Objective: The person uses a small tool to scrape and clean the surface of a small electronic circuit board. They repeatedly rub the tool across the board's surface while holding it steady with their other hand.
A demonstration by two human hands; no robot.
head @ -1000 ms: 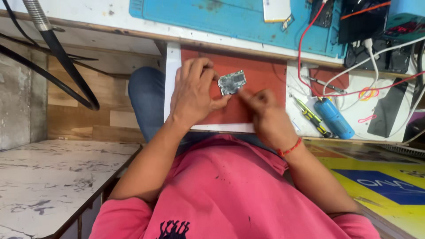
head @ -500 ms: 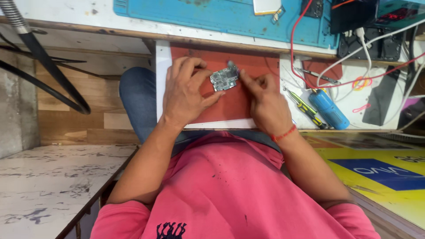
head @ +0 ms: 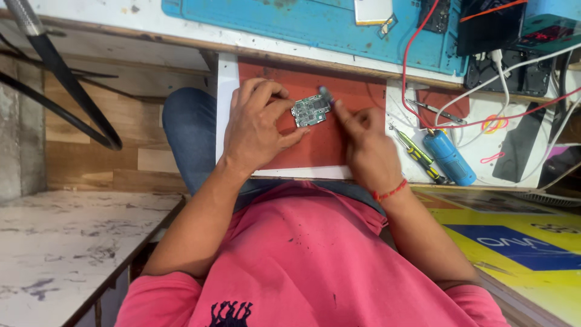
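While I watch from the head view, both of my hands work over the red mat.

Circuit board: a small green-grey circuit board (head: 310,111) sits above the red mat (head: 302,151), near the mat's far edge, tilted slightly.

Left hand: my left hand (head: 257,124) pinches the board at its left side; fingers (head: 275,91) curl over the near-top corner, thumb under the lower edge, closed on it.

Right hand: my right hand (head: 363,142) lies just right of the board, fingers drawn together around a thin dark tool (head: 325,92) whose tip meets the board's upper right corner.

Bench, right edge: a yellow-handled screwdriver (head: 417,154) and a blue cylinder (head: 448,156) lie side by side, well apart from the board.

Far edge: a blue mat (head: 290,18) runs along the bench.

Wrist: a red thread band (head: 390,192) circles my right wrist.
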